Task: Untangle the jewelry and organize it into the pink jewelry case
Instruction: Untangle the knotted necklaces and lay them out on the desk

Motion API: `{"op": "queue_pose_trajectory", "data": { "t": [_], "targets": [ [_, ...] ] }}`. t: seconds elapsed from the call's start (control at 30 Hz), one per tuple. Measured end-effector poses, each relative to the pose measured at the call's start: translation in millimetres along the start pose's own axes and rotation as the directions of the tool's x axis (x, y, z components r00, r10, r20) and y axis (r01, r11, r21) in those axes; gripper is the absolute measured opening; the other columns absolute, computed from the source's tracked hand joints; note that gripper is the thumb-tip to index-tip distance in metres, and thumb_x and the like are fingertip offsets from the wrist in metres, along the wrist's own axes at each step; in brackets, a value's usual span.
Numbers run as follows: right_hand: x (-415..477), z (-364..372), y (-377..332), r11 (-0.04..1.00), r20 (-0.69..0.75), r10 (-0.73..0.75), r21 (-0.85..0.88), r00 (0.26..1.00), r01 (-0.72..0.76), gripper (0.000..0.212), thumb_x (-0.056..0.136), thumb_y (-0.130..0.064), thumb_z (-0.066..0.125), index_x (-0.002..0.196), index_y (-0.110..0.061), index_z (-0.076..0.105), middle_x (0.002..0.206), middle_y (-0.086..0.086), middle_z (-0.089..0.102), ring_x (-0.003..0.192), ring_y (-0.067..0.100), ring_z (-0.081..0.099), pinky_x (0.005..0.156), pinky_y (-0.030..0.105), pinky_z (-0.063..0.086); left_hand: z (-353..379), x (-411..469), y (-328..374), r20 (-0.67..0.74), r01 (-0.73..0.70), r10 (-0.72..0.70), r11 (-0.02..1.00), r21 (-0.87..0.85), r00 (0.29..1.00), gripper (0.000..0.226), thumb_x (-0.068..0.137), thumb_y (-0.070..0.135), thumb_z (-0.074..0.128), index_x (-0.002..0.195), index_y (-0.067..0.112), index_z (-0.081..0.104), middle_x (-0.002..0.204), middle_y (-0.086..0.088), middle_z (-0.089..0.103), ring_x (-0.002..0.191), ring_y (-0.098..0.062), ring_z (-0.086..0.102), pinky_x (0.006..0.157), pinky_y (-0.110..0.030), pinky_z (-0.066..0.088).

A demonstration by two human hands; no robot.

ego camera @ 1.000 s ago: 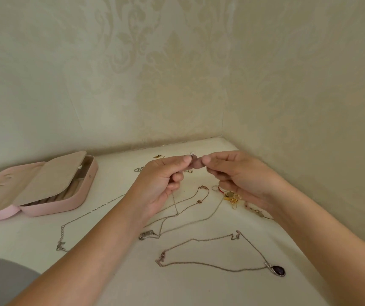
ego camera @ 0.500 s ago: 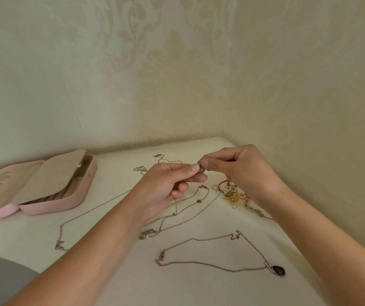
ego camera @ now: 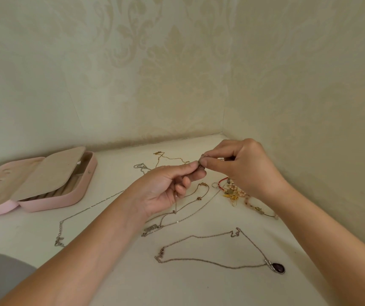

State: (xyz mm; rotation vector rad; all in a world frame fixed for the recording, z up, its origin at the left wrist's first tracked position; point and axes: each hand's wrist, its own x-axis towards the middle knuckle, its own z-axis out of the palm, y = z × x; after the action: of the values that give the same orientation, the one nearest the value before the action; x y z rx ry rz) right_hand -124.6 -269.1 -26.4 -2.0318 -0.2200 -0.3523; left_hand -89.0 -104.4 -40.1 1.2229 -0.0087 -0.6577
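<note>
The white table (ego camera: 199, 288) and everything lying on it are as they were a second ago; only the hands differ. The pink jewelry case (ego camera: 55, 200) sits open at 9 o'clock, its beige flap lying over the tray.

The left hand (ego camera: 164, 188) reaches in from 7 o'clock. It has rolled since a second ago, so the palm and curled fingers now face the camera where the back of the hand showed before. The right hand (ego camera: 243, 168), coming from 4 o'clock, has risen and turned knuckles-up. This uncovers more of the bead-and-red-cord tangle (ego camera: 232, 191) below the right wrist at 3 o'clock.

Thumb and forefinger of each hand meet in a tight pinch on one small dark part of a thin chain (ego camera: 175, 205), too small to identify. The chain hangs from the left hand to the table. The pinch has drifted slightly toward 4 o'clock over the second, and hardly at all in the last half.

A purple-pendant necklace (ego camera: 278, 267) lies at 5 o'clock, a long silver chain (ego camera: 89, 208) at 8 o'clock, and a gold chain (ego camera: 170, 157) at 12 o'clock behind the hands.
</note>
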Motion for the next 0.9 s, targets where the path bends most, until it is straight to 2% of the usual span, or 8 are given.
{"op": "queue_pose_trajectory", "data": {
  "t": [0.3,0.4,0.5,0.57,0.67,0.73,0.83,0.9],
  "targets": [
    [-1.4,1.3,0.0,0.99,0.007,-0.051,-0.129,0.999,0.051,0.009,0.083,-0.019,0.073,0.078,-0.025,0.077,0.077,-0.011,0.067,0.045,0.003,0.042,0.042,0.015,0.036,-1.4,-0.4,0.9,-0.013,0.008,-0.008,1.0,0.011,1.0,0.007,0.062,0.01,0.069,0.061,0.009,0.076,0.069,-0.005,0.071,0.039,0.0,0.051,0.037,-0.006,0.037],
    [-0.9,-7.6,-5.2,0.987,0.054,0.058,-0.152,0.997,-0.05,0.003,0.082,-0.025,0.074,0.081,-0.025,0.076,0.057,-0.02,0.062,0.042,0.002,0.042,0.043,0.01,0.031,-1.6,-0.4,-0.2,-0.02,-0.033,0.035,0.997,0.074,0.999,0.007,0.065,0.008,0.069,0.064,0.007,0.076,0.07,-0.007,0.072,0.041,-0.001,0.053,0.038,-0.008,0.039],
    [0.7,-19.7,-7.9,0.972,0.115,0.152,-0.198,0.982,-0.127,0.007,0.085,-0.026,0.07,0.085,-0.02,0.074,0.035,-0.024,0.045,0.034,-0.001,0.042,0.038,0.008,0.029,-2.0,-1.7,-1.0,-0.039,-0.151,0.162,0.969,0.195,0.986,0.008,0.079,0.005,0.067,0.076,0.005,0.075,0.073,-0.006,0.073,0.046,-0.001,0.055,0.042,-0.011,0.042],
    [0.8,-24.5,-8.2,0.96,0.158,0.183,-0.243,0.97,-0.142,0.01,0.087,-0.027,0.068,0.088,-0.018,0.074,0.036,-0.022,0.047,0.033,-0.001,0.041,0.037,0.008,0.029,-1.3,-4.8,-1.2,-0.03,-0.266,0.29,0.909,0.321,0.957,0.008,0.084,0.007,0.066,0.085,0.007,0.074,0.076,-0.005,0.074,0.051,-0.003,0.057,0.047,-0.013,0.044],
    [-0.5,-27.3,-8.1,0.939,0.215,0.21,-0.317,0.954,-0.136,0.015,0.092,-0.024,0.062,0.091,-0.019,0.076,0.056,-0.015,0.06,0.037,-0.005,0.045,0.041,0.007,0.031,-0.3,-8.4,-3.9,-0.001,-0.417,0.482,0.76,0.498,0.876,0.01,0.088,0.007,0.064,0.09,0.008,0.074,0.079,-0.003,0.075,0.056,-0.007,0.063,0.05,-0.015,0.045],
    [-0.7,-28.3,-7.7,0.945,0.239,0.215,-0.294,0.947,-0.141,0.017,0.094,-0.022,0.059,0.095,-0.019,0.076,0.067,-0.009,0.061,0.041,-0.007,0.047,0.043,0.007,0.032,0.7,-9.1,-6.8,0.024,-0.491,0.591,0.646,0.585,0.806,0.012,0.089,0.005,0.064,0.088,0.012,0.074,0.077,0.0,0.075,0.055,-0.009,0.064,0.05,-0.016,0.046],
    [-0.2,-28.0,-4.6,0.968,0.276,0.196,-0.208,0.941,-0.141,0.018,0.093,-0.02,0.06,0.09,-0.026,0.077,0.068,-0.01,0.062,0.05,-0.002,0.05,0.051,0.01,0.037,2.4,-10.0,-11.2,0.065,-0.542,0.696,0.493,0.68,0.715,0.019,0.089,0.005,0.064,0.084,0.022,0.074,0.077,0.008,0.074,0.057,-0.008,0.066,0.051,-0.016,0.048],
    [0.7,-27.0,-3.6,0.975,0.277,0.175,-0.182,0.945,-0.127,0.016,0.092,-0.021,0.062,0.087,-0.027,0.077,0.062,-0.014,0.062,0.049,-0.001,0.048,0.05,0.011,0.036,2.1,-10.2,-14.0,0.092,-0.558,0.745,0.406,0.724,0.66,0.024,0.089,0.007,0.065,0.083,0.028,0.073,0.076,0.008,0.073,0.058,-0.01,0.067,0.052,-0.021,0.051]
  ]
}}
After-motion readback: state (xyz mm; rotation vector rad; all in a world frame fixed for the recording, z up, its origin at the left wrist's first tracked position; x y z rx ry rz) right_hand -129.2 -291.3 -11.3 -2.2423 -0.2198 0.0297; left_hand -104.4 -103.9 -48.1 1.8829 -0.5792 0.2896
